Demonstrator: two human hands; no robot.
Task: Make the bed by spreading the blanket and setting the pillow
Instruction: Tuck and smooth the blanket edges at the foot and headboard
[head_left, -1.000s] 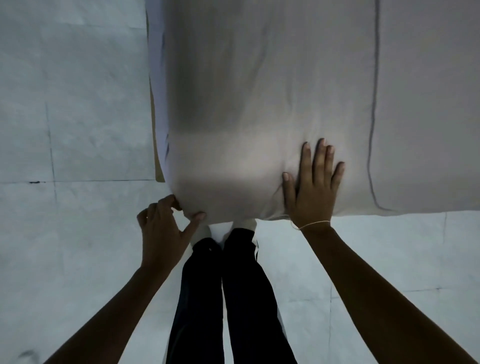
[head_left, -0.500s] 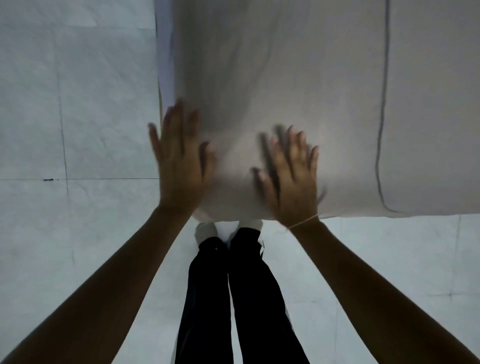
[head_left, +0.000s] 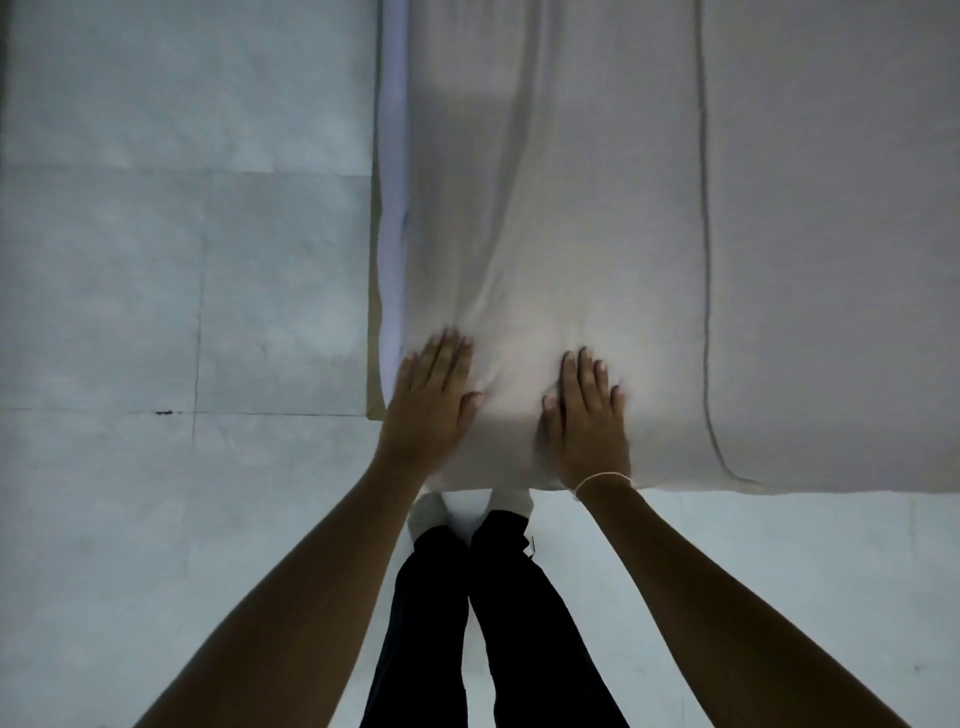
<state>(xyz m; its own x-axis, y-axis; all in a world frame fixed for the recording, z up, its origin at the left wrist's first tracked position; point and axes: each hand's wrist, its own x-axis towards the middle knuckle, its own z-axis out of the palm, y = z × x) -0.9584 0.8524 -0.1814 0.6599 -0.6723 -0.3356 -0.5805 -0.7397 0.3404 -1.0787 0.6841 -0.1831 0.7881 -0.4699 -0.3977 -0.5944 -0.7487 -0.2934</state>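
Note:
A pale grey blanket (head_left: 597, 218) covers the bed and hangs over its near edge. Long soft folds run away from me near the bed's left side, and a dark seam line (head_left: 704, 260) runs lengthwise at the right. My left hand (head_left: 434, 400) lies flat with straight fingers on the blanket at the near left corner. My right hand (head_left: 587, 415) presses flat on the blanket a little to the right, a thin string round its wrist. No pillow is in view.
A strip of lighter sheet (head_left: 392, 208) and the mattress edge show along the bed's left side. Pale tiled floor (head_left: 182, 260) lies to the left and in front. My legs in dark trousers (head_left: 467, 623) and white socks stand against the bed's near edge.
My left hand let go of the blanket corner it pinched and now lies flat on top. Both hands slid over the blanket near the front edge. The view shifted to show more of the bed.

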